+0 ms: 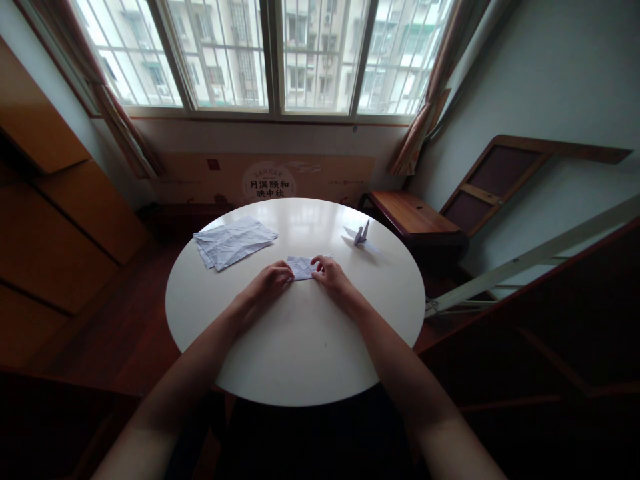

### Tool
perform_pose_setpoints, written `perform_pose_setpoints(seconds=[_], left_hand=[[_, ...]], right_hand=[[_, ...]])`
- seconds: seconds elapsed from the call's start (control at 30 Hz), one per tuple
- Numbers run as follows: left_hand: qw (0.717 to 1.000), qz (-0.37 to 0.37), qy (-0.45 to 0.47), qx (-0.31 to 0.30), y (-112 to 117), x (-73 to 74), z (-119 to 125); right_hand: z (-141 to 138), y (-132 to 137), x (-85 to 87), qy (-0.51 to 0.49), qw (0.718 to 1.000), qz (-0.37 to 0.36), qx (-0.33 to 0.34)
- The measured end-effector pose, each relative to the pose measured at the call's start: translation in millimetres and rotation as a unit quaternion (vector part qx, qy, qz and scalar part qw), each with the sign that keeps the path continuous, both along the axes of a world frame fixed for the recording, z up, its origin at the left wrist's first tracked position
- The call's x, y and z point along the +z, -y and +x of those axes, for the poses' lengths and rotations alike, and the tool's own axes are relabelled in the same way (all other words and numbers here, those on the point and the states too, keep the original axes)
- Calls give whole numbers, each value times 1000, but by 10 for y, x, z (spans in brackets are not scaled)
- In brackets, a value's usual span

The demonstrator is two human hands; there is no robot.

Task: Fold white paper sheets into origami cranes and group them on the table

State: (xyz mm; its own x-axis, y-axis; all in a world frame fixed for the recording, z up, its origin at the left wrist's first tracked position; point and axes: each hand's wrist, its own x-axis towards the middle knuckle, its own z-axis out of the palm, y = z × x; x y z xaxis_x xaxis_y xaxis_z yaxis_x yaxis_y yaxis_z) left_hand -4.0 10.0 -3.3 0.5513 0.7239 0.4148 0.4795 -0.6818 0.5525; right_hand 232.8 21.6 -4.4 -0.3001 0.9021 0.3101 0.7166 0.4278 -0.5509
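A small folded piece of white paper (302, 267) lies near the middle of the round white table (295, 347). My left hand (270, 279) rests on the paper's left edge with its fingers curled and pinching it. My right hand (330, 273) presses on the right edge, fingers bent onto the paper. A stack of creased white paper sheets (233, 241) lies to the left, beyond my left hand. A finished folded paper crane (361, 234) stands on the table to the far right.
A wooden bench (413, 215) stands beyond the table at the right, with a wooden frame (493, 183) leaning on the wall. A cardboard box (270, 179) sits under the window. Wooden cabinets (55, 220) line the left side.
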Motion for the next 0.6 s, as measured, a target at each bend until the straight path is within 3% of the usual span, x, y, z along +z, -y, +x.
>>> perform_pose_setpoints(seconds=[0.2, 0.43, 0.6], left_hand=[[998, 24, -43, -34, 3, -50, 6], [990, 53, -122, 46, 101, 63, 48], [992, 25, -126, -14, 149, 132, 61]], right_hand=[[-21, 55, 37, 48, 998, 33, -33], [-43, 99, 116, 48, 999, 21, -1], [-35, 94, 143, 31, 997, 46, -61]])
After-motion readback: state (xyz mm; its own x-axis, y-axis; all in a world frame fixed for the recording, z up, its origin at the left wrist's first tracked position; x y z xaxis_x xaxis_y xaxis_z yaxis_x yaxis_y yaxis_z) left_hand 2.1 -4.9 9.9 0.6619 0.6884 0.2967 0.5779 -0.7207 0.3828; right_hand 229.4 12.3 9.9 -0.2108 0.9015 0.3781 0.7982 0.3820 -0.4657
